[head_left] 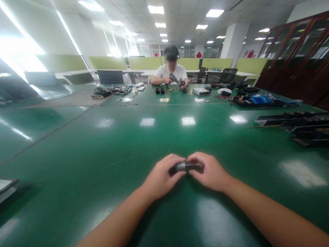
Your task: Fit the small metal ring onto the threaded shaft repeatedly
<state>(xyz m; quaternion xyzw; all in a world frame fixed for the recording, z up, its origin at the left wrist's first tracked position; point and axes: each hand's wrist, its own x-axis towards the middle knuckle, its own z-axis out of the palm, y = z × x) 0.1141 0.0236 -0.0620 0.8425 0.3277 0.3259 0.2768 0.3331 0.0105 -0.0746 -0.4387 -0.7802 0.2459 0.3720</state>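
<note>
— Where's the black-and-silver cylindrical piece (pixel 187 166)?
— Between the left hand (pixel 161 175) and right hand (pixel 211 171), above or on the glossy green bench (pixel 123 144), I can't tell which; each grip is clamped around one end
— And the step in hand?
— A two-handed hold, I'd judge, with the piece lying crosswise; the next move seems to call for both ends kept steady and in line

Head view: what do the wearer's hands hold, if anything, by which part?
A black-and-silver object: left hand at its left end, right hand at its right end.
</note>
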